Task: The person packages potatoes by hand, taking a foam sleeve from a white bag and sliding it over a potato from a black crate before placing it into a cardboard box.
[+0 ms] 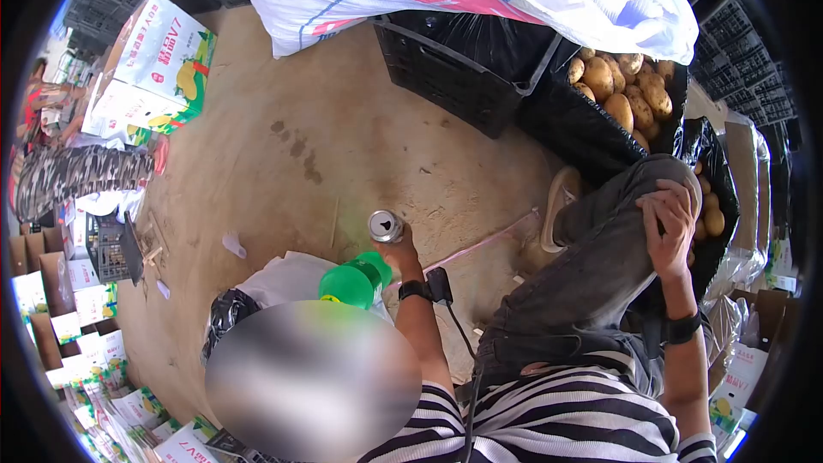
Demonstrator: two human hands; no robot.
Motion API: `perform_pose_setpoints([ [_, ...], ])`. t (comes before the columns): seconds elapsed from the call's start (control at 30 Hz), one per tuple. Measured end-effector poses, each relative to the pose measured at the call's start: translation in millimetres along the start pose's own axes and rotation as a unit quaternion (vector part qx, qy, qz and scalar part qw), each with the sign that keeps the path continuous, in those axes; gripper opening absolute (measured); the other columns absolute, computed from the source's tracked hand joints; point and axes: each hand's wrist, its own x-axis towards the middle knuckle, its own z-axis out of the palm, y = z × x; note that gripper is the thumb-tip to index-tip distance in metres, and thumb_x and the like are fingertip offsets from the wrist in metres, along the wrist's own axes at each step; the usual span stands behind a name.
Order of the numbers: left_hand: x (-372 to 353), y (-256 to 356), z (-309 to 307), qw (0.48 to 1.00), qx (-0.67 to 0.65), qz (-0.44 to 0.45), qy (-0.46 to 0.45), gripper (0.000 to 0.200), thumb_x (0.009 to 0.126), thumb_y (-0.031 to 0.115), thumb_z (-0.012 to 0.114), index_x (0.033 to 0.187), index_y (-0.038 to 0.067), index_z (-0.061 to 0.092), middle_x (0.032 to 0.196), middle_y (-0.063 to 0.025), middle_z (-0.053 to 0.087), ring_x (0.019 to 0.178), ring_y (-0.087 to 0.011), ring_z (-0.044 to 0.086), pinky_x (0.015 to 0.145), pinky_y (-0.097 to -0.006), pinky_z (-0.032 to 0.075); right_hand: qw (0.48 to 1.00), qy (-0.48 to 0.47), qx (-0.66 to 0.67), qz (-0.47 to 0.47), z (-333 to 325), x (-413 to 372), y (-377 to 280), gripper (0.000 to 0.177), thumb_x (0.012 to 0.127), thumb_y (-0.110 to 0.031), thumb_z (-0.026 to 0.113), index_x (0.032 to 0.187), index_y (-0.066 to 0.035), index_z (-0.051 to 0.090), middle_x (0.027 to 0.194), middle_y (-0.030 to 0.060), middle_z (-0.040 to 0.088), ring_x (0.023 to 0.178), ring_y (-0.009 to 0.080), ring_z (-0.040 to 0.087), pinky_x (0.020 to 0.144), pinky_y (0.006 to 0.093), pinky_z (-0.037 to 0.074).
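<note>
Your left hand (399, 255) is closed around a silver cylindrical metal can (385, 226), above the tan dirt-marked floor (360, 120), with a green plastic bottle (354, 280) just beside your wrist. Your right hand (671, 225) rests, fingers spread, on your grey-trousered knee (639, 184), near brown oval potatoes (630, 103) in black plastic at the floor's far right edge.
</note>
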Motion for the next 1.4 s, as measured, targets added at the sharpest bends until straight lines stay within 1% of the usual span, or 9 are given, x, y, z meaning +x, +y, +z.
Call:
perform_pose_setpoints([
  [0.43, -22.4, -23.5, -2.8, 0.996, -0.088, 0.007, 0.017, 0.074, 0.058, 0.02, 0.081, 0.12, 0.002, 0.046, 0.102, -0.0204, 0.06, 0.097, -0.0338, 0.056, 0.092, -0.04, 0.039, 1.0, 0.008, 0.0, 0.003, 6.2, 9.4, -4.6, 0.007, 0.073, -0.007, 0.062, 0.077, -0.004, 0.066, 0.082, 0.0042, 0.062, 0.098, 0.0229, 0.054, 0.1, 0.0433, 0.029],
  [0.57, -64.5, -72.3, -1.1, 0.932, 0.332, 0.143, 0.0, 0.055, 0.068, 0.018, 0.073, 0.115, 0.003, 0.048, 0.1, -0.0173, 0.06, 0.095, -0.0281, 0.058, 0.088, -0.0364, 0.043, 0.999, 0.014, 0.03, 0.01, 5.4, 7.7, -1.9, 0.006, 0.071, -0.008, 0.064, 0.076, -0.006, 0.067, 0.082, 0.0031, 0.062, 0.098, 0.0224, 0.054, 0.1, 0.0447, 0.029],
  [0.63, -77.9, 11.7, -30.2, 0.927, 0.016, -0.221, -0.304, 0.039, 0.073, 0.019, 0.069, 0.107, 0.008, 0.054, 0.091, -0.012, 0.061, 0.085, -0.0238, 0.059, 0.076, -0.0349, 0.047, 0.999, 0.027, 0.032, -0.01, 4.0, 7.0, 2.6, 0.004, 0.068, -0.01, 0.066, 0.072, -0.009, 0.067, 0.081, 0.0013, 0.062, 0.097, 0.0205, 0.054, 0.099, 0.0454, 0.031],
  [0.67, -82.2, 61.4, -36.1, 0.925, 0.01, -0.2, -0.323, 0.039, 0.073, 0.019, 0.069, 0.107, 0.008, 0.054, 0.091, -0.012, 0.061, 0.085, -0.0238, 0.059, 0.076, -0.0349, 0.047, 0.998, 0.034, 0.044, -0.006, 3.6, 6.0, 5.1, 0.004, 0.068, -0.011, 0.066, 0.072, -0.009, 0.067, 0.081, 0.001, 0.062, 0.096, 0.0199, 0.054, 0.099, 0.0451, 0.031],
  [0.73, -100.1, 143.7, -59.8, 0.87, 0.031, 0.192, -0.453, 0.026, 0.073, 0.02, 0.07, 0.095, 0.011, 0.06, 0.083, -0.0099, 0.057, 0.078, -0.0236, 0.057, 0.067, -0.0358, 0.047, 0.997, 0.052, 0.06, -0.001, 5.4, 2.2, 10.4, 0.005, 0.069, -0.013, 0.067, 0.073, -0.009, 0.066, 0.081, 0.0003, 0.062, 0.095, 0.0189, 0.055, 0.098, 0.0445, 0.032],
  [0.8, -100.6, 232.2, -75.9, 0.785, 0.033, 0.54, -0.301, 0.017, 0.072, 0.021, 0.07, 0.081, 0.011, 0.06, 0.079, -0.0055, 0.052, 0.072, -0.0255, 0.051, 0.061, -0.0361, 0.042, 0.995, 0.058, 0.078, -0.001, 4.6, -1.8, 13.1, 0.007, 0.069, -0.013, 0.067, 0.074, -0.009, 0.066, 0.08, 0.0001, 0.061, 0.094, 0.0185, 0.055, 0.098, 0.0435, 0.032],
  [0.87, -103.4, 300.0, -91.0, 0.726, 0.032, 0.638, -0.253, 0.019, 0.067, 0.018, 0.074, 0.073, 0.011, 0.056, 0.077, -0.0036, 0.05, 0.076, -0.0228, 0.05, 0.064, -0.0347, 0.04, 0.994, 0.063, 0.086, -0.004, 1.3, -4.2, 15.9, 0.008, 0.07, -0.013, 0.066, 0.076, -0.008, 0.065, 0.08, 0.001, 0.061, 0.094, 0.0182, 0.055, 0.098, 0.0422, 0.033],
  [1.13, -124.6, 386.3, -77.8, 0.52, 0.092, 0.826, -0.197, 0.017, 0.076, 0.019, 0.064, 0.067, 0.012, 0.051, 0.074, -0.0022, 0.045, 0.078, -0.0201, 0.047, 0.072, -0.0359, 0.037, 0.974, 0.097, 0.201, 0.048, -6.4, -16.1, 23.5, 0.048, 0.069, -0.014, 0.066, 0.115, -0.009, 0.054, 0.093, 0.0073, 0.058, 0.092, 0.0238, 0.054, 0.097, 0.0448, 0.032],
  [1.4, -149.0, 410.7, -89.2, 0.453, 0.142, 0.865, -0.166, 0.005, 0.073, 0.016, 0.056, 0.075, 0.013, 0.054, 0.079, -0.0024, 0.043, 0.081, -0.0185, 0.045, 0.074, -0.0341, 0.037, 0.948, 0.096, 0.302, 0.017, -5.6, -25.3, 13.2, 0.07, 0.07, -0.014, 0.064, 0.134, -0.006, 0.035, 0.097, 0.0074, 0.056, 0.097, 0.0251, 0.053, 0.098, 0.0474, 0.031],
])
